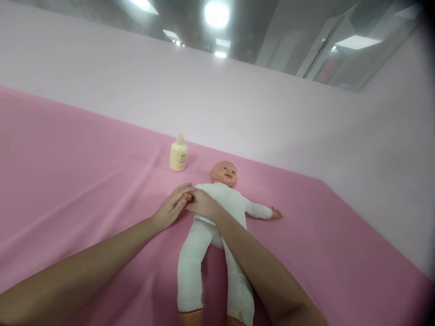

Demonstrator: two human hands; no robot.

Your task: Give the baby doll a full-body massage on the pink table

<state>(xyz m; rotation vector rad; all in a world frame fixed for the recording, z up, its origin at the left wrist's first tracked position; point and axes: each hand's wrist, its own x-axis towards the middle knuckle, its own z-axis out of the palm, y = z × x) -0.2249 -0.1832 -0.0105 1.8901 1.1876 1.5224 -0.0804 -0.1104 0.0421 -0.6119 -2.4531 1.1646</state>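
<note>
doll [224,203] lies on its back on the pink cloth [84,181], stretched lengthwise away from the person, its white-clad legs nearest the camera and its head farthest, so the whole body is flat and within reach of both arms.

nearest, the doll's legs run up between the two forearms; the right forearm crosses over the doll's hip and belly to get to the far side of the body. just beyond that, the left hand [171,206] and right hand [202,203] meet at the doll's small hand [187,196], which shows as a patch of peach plastic between the fingertips. the left fingers are curled around it from outside, and the right fingers close over it from the chest side, so both hands seem to be gripping that one little hand and its wrist, holding the arm out from the torso. how firmly they press cannot be told.

past the fingers, on the other side of the chest, the doll's other arm [261,210] lies outstretched and untouched on the cloth.

farther back, beyond the left fingertips and well apart from them, a cream bottle [178,155] stands upright beside the doll's head [224,173], with its cap on, close to the pale wall [170,90].
</note>
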